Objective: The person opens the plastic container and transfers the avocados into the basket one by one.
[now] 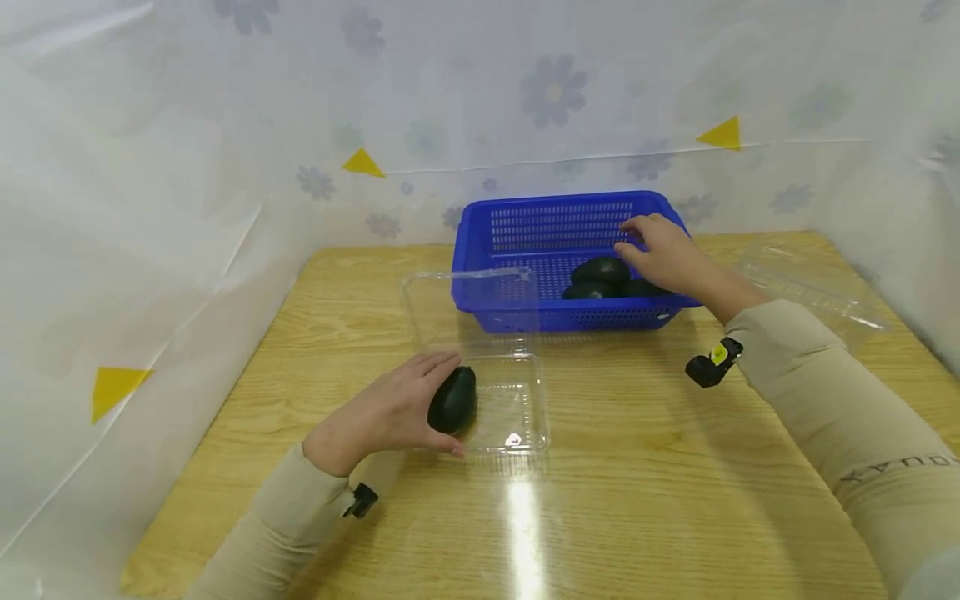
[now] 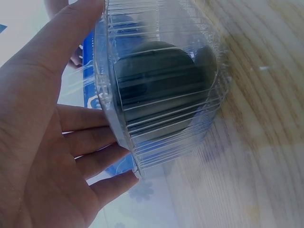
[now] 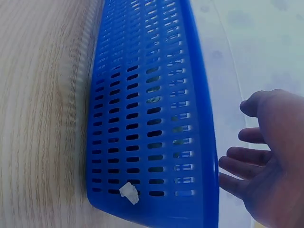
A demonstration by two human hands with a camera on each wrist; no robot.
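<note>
Your left hand (image 1: 386, 417) spans the left rim of the clear clamshell (image 1: 510, 410) — thumb and fingers spread, seemingly not clamped. One avocado (image 1: 453, 402) lies inside, that side. Then blue basket (image 1: 558, 320), more avocados (image 1: 600, 271) toward its right; your right hand (image 1: 662, 250) hovers above, fingers loosely bent, empty. Risk: a left-hand bump could slide the flimsy clamshell — avocado rolling with it.

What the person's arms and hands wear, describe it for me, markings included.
The left sleeve and right sleeve are beige; dark lettering runs across the right one. A small black device sits at the left wrist, and another, with a yellow patch, at the right. The left hand and right hand wear no gloves.
</note>
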